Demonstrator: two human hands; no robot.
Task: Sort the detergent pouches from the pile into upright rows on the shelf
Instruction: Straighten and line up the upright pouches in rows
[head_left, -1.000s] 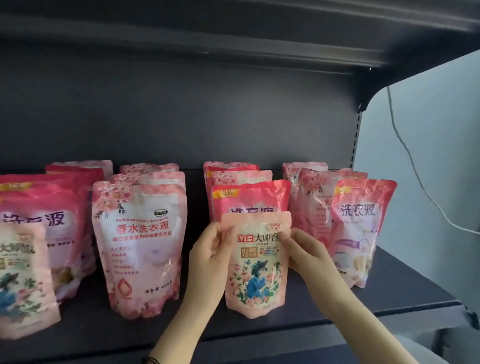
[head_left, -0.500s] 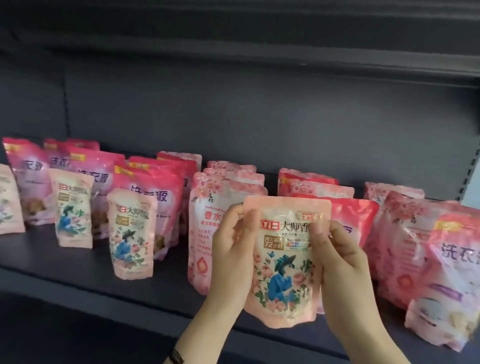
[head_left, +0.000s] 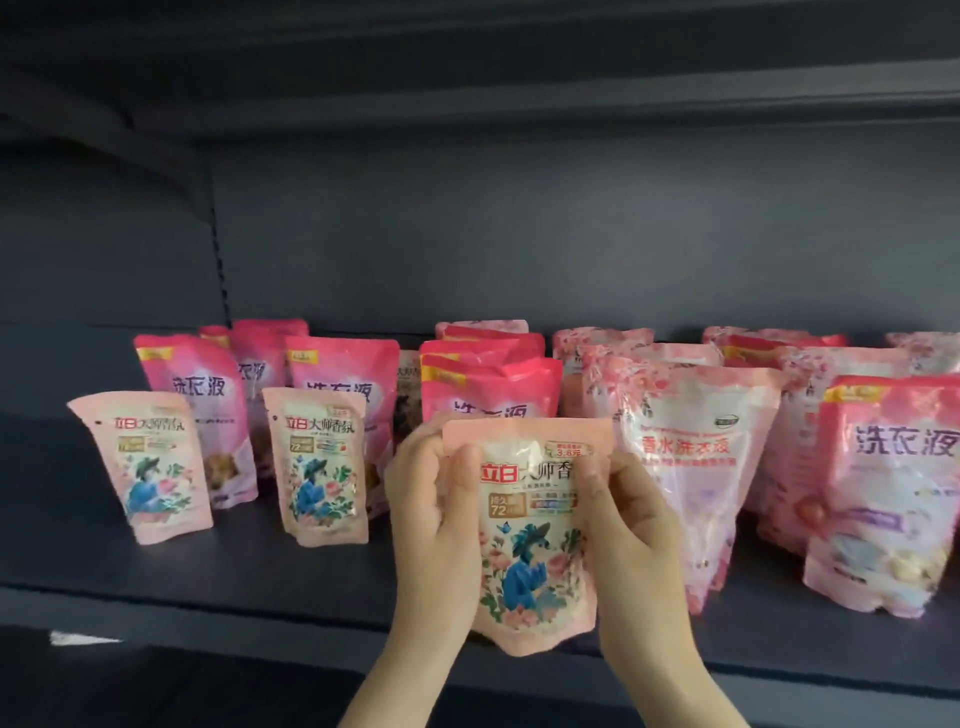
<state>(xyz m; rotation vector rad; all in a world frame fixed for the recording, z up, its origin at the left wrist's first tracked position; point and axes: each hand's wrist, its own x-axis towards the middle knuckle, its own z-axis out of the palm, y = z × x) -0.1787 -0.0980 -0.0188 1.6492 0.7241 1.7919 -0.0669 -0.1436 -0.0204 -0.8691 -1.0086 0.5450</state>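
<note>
Snugly, pouch (head_left: 530, 551) between the fingers (head_left: 464, 486)

small floral pouches (head_left: 530, 561): 3 | larger pink pouches (head_left: 696, 467): over ten | hands (head_left: 431, 519): 2

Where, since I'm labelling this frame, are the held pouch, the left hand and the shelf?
held pouch (head_left: 525, 564), head view, blue figure on its front.
left hand (head_left: 435, 525), head view, its back.
shelf (head_left: 249, 574), head view, bare front deck.

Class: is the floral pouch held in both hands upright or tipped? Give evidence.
Upright: the floral pouch, gripped by left hand and right hand, has its seal uppermost, print right-way-up.
</note>
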